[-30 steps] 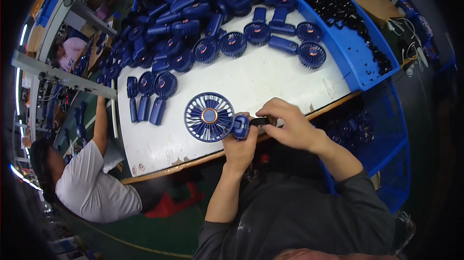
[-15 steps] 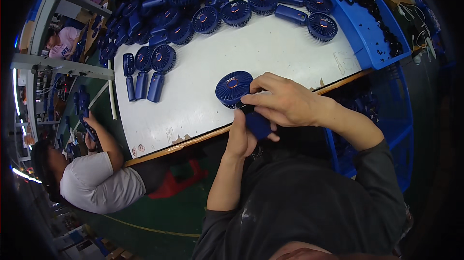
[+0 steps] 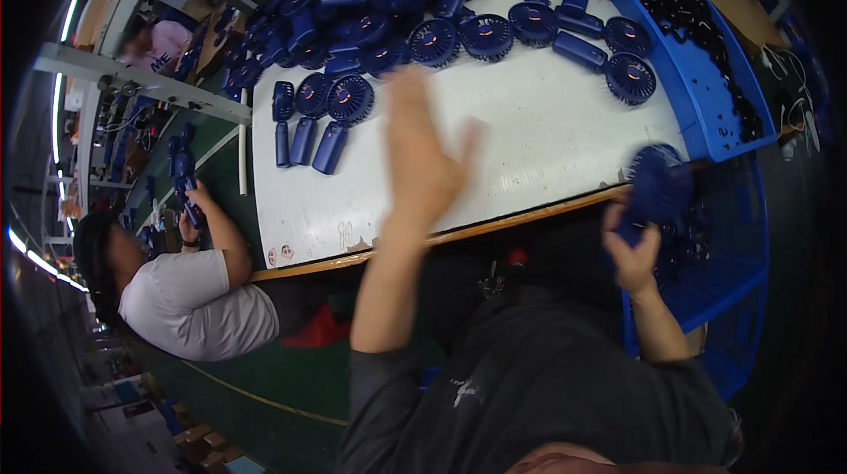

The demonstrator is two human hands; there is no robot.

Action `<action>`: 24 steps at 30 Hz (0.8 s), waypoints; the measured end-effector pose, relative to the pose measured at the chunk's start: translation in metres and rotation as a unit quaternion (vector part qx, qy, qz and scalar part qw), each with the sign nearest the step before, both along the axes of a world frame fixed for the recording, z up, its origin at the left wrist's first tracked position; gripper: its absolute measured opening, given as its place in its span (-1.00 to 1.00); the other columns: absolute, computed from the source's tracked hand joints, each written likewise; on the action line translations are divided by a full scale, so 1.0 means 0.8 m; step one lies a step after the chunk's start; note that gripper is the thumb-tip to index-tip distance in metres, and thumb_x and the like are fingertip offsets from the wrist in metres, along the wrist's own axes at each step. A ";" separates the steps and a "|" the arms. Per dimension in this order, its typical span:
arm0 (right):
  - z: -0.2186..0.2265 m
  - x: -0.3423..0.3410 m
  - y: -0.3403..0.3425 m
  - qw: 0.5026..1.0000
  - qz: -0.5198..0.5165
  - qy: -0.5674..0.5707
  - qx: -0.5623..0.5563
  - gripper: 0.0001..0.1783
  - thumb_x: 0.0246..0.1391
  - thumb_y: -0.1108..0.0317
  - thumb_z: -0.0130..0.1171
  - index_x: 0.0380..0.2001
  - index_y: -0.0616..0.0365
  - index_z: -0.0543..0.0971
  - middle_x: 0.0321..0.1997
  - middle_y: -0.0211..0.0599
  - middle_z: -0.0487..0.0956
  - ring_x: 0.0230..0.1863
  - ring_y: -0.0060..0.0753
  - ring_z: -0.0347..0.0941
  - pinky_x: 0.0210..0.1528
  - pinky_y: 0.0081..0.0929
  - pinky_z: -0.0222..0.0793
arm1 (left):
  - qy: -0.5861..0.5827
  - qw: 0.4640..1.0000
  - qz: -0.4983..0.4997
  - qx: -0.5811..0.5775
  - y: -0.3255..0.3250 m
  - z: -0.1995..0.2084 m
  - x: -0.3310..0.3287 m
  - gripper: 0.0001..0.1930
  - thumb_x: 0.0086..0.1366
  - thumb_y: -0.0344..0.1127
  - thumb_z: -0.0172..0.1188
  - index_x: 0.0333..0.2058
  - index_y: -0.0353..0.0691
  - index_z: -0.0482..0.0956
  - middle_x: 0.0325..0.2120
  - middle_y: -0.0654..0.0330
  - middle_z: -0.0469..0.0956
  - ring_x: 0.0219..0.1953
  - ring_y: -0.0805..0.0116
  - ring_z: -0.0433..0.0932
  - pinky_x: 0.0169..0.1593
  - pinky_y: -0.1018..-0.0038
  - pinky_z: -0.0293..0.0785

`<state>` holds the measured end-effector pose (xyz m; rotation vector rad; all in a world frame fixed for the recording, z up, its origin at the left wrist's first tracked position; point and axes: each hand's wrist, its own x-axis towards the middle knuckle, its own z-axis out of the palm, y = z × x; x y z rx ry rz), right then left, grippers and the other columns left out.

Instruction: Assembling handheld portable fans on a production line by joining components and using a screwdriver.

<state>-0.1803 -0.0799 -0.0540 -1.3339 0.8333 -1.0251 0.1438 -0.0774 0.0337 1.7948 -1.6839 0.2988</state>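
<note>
My right hand (image 3: 633, 253) grips a dark blue handheld fan (image 3: 660, 183) by its handle, past the table's front edge and over a blue crate. The fan's round head is smeared by motion. Above the white table (image 3: 520, 139), my left hand (image 3: 423, 143) is stretched out with thumb and fingers apart, blurred, holding nothing. Its fingertips reach toward the piled blue fans (image 3: 379, 7) at the back. To its left, three fans (image 3: 331, 143) lie side by side in a row.
A blue bin (image 3: 706, 77) with many small black parts stands at the table's right end. Below it sits a blue crate (image 3: 732, 298) with more fans inside. At the left, a seated co-worker (image 3: 194, 298) holds a fan. A grey metal frame (image 3: 150, 90) rises behind.
My hands, together on the fan before, have parted. The right has carried the fan right, off the table edge; the left has let go and moved up over the table. The view has shifted.
</note>
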 end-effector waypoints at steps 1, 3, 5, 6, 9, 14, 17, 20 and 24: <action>-0.019 -0.035 -0.002 0.994 -0.075 0.053 -0.053 -0.46 0.01 0.55 0.15 0.12 0.34 0.36 -0.06 -0.28 0.46 -0.07 -0.52 0.38 0.11 -0.48 0.29 | -0.051 0.995 0.089 -0.008 -0.002 -0.021 0.056 -0.27 0.24 -0.17 0.25 0.22 -0.58 0.20 0.18 -0.36 0.30 0.31 -0.34 0.16 0.36 0.02 0.06; -0.068 -0.102 -0.006 0.958 -0.211 0.181 -0.072 -0.48 0.14 0.50 0.12 0.18 0.32 0.35 -0.11 -0.37 0.46 -0.09 -0.55 0.37 0.10 -0.53 0.27 | -0.033 0.969 0.217 0.114 0.014 -0.049 0.134 -0.31 0.28 -0.16 0.21 0.22 -0.53 0.21 0.11 -0.29 0.40 0.23 -0.28 0.29 0.27 0.01 0.22; -0.122 -0.160 -0.011 0.911 -0.267 0.304 -0.083 -0.46 0.17 0.42 0.16 0.18 0.41 0.34 0.05 -0.06 0.50 0.09 -0.28 0.41 0.20 -0.44 0.23 | -0.025 0.938 0.281 0.204 0.020 -0.052 0.160 -0.30 0.28 -0.14 0.20 0.24 -0.51 0.20 0.05 -0.24 0.47 0.15 -0.22 0.39 0.20 0.04 0.31; -0.195 -0.219 -0.007 0.867 -0.296 0.399 -0.046 -0.40 0.14 0.38 0.20 0.19 0.47 0.32 0.14 0.16 0.47 0.20 -0.03 0.39 0.27 -0.32 0.20 | -0.027 0.929 0.290 0.227 0.018 -0.047 0.162 -0.30 0.28 -0.15 0.21 0.24 -0.51 0.21 0.01 -0.23 0.50 0.10 -0.19 0.44 0.15 0.06 0.36; -0.285 -0.302 0.001 0.793 -0.248 0.554 0.054 -0.36 0.06 0.34 0.26 0.15 0.49 0.35 0.13 0.29 0.46 0.22 0.17 0.37 0.29 -0.17 0.21 | -0.004 0.925 0.294 0.239 0.027 -0.054 0.185 -0.29 0.22 -0.18 0.26 0.20 -0.53 0.23 -0.09 -0.21 0.56 0.02 -0.16 0.52 0.09 0.14 0.43; -0.250 -0.257 -0.001 0.819 -0.162 0.550 0.002 -0.54 0.11 0.37 0.23 0.03 0.44 0.48 0.01 0.16 0.56 0.08 0.02 0.50 0.17 -0.25 0.36 | 0.172 0.927 0.210 0.258 0.043 -0.052 0.188 -0.24 0.00 -0.22 0.37 0.11 -0.57 0.29 -0.21 -0.26 0.59 -0.16 -0.07 0.62 -0.02 0.22 0.52; -0.106 -0.096 -0.003 0.952 -0.095 0.288 0.039 -0.65 0.21 0.42 0.15 0.03 0.35 0.51 -0.01 -0.03 0.60 0.03 -0.29 0.53 0.12 -0.40 0.40 | 0.518 0.843 0.087 0.116 0.062 -0.061 0.095 -0.51 0.04 -0.38 0.36 -0.04 -0.38 0.44 -0.31 0.13 0.60 -0.31 0.34 0.59 -0.18 0.42 0.54; -0.013 0.030 0.032 0.990 0.112 0.042 0.079 -0.44 0.16 0.42 0.20 0.21 0.27 0.34 0.03 -0.14 0.54 0.01 -0.39 0.49 0.04 -0.45 0.45 | 0.736 0.674 -0.047 -0.040 0.070 -0.091 -0.050 -0.43 0.14 -0.25 0.40 0.06 -0.30 0.36 -0.25 0.17 0.54 -0.24 0.31 0.58 -0.14 0.33 0.58; 0.027 0.117 0.046 0.979 0.150 0.136 -0.034 -0.47 0.08 0.31 0.30 0.07 0.31 0.42 -0.15 0.06 0.58 -0.10 -0.08 0.58 -0.05 -0.27 0.47 | 0.772 0.627 -0.042 -0.096 0.061 -0.091 -0.119 -0.48 0.34 -0.06 0.22 0.12 -0.25 0.32 -0.17 0.10 0.54 -0.20 0.21 0.60 -0.10 0.25 0.61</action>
